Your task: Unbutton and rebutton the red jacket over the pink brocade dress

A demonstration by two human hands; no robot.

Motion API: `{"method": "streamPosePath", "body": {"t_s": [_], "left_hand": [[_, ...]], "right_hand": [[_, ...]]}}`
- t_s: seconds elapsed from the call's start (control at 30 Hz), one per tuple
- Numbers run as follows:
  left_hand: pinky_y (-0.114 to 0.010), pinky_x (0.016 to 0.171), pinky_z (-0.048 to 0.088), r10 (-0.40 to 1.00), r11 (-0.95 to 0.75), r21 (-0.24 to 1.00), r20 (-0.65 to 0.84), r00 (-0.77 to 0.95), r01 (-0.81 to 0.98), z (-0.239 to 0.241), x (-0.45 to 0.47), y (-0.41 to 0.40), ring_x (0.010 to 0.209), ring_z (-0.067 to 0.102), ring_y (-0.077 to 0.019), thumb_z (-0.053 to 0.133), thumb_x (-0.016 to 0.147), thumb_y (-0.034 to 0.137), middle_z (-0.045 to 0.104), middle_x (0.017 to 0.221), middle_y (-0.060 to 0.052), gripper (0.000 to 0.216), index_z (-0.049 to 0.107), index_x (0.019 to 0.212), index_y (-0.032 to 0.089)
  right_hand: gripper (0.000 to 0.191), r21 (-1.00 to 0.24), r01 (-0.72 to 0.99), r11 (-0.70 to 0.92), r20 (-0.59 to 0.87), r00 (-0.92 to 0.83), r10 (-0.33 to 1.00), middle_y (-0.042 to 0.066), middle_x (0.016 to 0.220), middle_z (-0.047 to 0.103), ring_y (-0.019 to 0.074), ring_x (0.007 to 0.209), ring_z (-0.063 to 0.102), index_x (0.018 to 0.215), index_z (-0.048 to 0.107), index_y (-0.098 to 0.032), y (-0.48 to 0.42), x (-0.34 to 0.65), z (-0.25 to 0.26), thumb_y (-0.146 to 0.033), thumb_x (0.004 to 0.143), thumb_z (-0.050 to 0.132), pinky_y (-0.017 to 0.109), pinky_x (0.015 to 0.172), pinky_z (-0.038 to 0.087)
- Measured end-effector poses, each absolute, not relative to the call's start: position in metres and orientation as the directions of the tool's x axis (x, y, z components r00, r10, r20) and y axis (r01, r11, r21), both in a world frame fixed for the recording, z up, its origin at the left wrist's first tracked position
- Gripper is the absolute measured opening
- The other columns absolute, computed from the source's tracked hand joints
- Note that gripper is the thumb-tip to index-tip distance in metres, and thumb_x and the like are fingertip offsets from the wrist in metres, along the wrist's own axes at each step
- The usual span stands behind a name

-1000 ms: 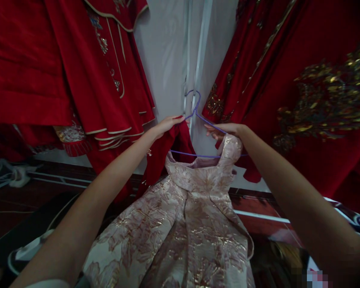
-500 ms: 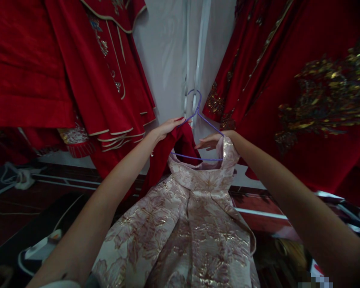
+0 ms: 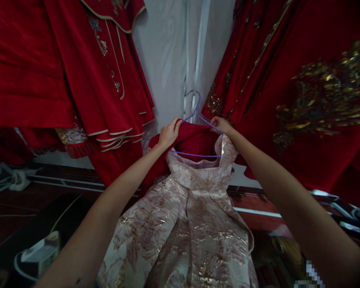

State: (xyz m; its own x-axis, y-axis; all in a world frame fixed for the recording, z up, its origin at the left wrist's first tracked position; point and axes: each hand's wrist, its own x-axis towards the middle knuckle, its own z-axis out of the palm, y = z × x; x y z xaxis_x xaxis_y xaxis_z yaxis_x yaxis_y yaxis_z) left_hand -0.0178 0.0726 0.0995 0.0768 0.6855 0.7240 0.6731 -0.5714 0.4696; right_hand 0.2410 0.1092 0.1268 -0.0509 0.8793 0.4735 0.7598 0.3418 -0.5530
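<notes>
A purple hanger [image 3: 196, 111] hangs by its hook from a pale upright rail. On it is a pinkish-gold brocade dress [image 3: 210, 216] with a raised flower pattern; its right strap sits over the hanger's right arm. Red cloth [image 3: 195, 138] stretches across the hanger behind the dress's neckline. My left hand [image 3: 169, 134] is closed on the red cloth at the hanger's left arm, thumb on top. My right hand [image 3: 222, 125] pinches the cloth's other end at the hanger's right arm, just above the dress strap. The lower part of the red cloth is hidden behind the dress.
Red embroidered garments hang on the left [image 3: 102, 80] and right [image 3: 288, 100]. Between them is a whitish wall or curtain [image 3: 165, 48]. A white power strip [image 3: 48, 250] with a cord lies on a dark surface at lower left. Pale metal bars run low behind.
My right hand has moved up from inside the neckline and closed on the red cloth. The cloth is now spread across both arms of the hanger. My left hand has tightened its grip.
</notes>
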Motion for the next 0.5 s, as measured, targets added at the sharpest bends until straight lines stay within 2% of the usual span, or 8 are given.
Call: {"method": "streamPosePath", "body": {"t_s": [0.1, 0.2, 0.43, 0.5], "left_hand": [[-0.027, 0.074, 0.037, 0.689, -0.541, 0.431, 0.719, 0.087, 0.722, 0.095, -0.015, 0.072, 0.088, 0.062, -0.0256, 0.032, 0.091, 0.048, 0.066, 0.080, -0.007, 0.040, 0.057, 0.109, 0.023], [-0.027, 0.073, 0.036, 0.695, -0.533, 0.428, 0.714, 0.089, 0.730, 0.094, -0.015, 0.072, 0.088, 0.062, -0.0253, 0.032, 0.091, 0.049, 0.067, 0.080, -0.007, 0.040, 0.056, 0.110, 0.023], [-0.026, 0.073, 0.036, 0.706, -0.498, 0.396, 0.702, 0.096, 0.771, 0.094, -0.014, 0.069, 0.089, 0.063, -0.0248, 0.032, 0.091, 0.051, 0.068, 0.083, -0.008, 0.042, 0.056, 0.110, 0.023], [-0.027, 0.072, 0.037, 0.702, -0.472, 0.361, 0.705, 0.096, 0.804, 0.093, -0.011, 0.068, 0.087, 0.063, -0.0249, 0.029, 0.091, 0.051, 0.068, 0.082, -0.008, 0.044, 0.055, 0.111, 0.023]], "right_hand": [[0.023, -0.494, 0.803, 0.332, 0.498, -0.052, 0.866, -0.005, 0.058, 0.052, 0.0109, 0.056, 0.048, 0.064, 0.049, -0.020, 0.111, 0.251, 0.137, -0.012, 0.049, 0.063, 0.022, 0.054, 0.036], [0.020, -0.386, 0.870, 0.308, 0.508, -0.079, 0.858, -0.004, 0.062, 0.054, 0.0109, 0.058, 0.048, 0.066, 0.051, -0.020, 0.106, 0.263, 0.144, -0.011, 0.053, 0.062, 0.022, 0.054, 0.034], [0.025, -0.195, 0.970, 0.142, 0.643, 0.018, 0.766, 0.004, 0.070, 0.054, 0.0114, 0.061, 0.042, 0.067, 0.050, -0.018, 0.072, 0.352, 0.134, 0.003, 0.054, 0.055, 0.027, 0.063, 0.033], [0.025, -0.187, 0.981, 0.054, 0.602, 0.071, 0.795, 0.005, 0.070, 0.055, 0.0106, 0.059, 0.041, 0.067, 0.051, -0.017, 0.058, 0.378, 0.133, 0.003, 0.054, 0.058, 0.028, 0.063, 0.033]]}}
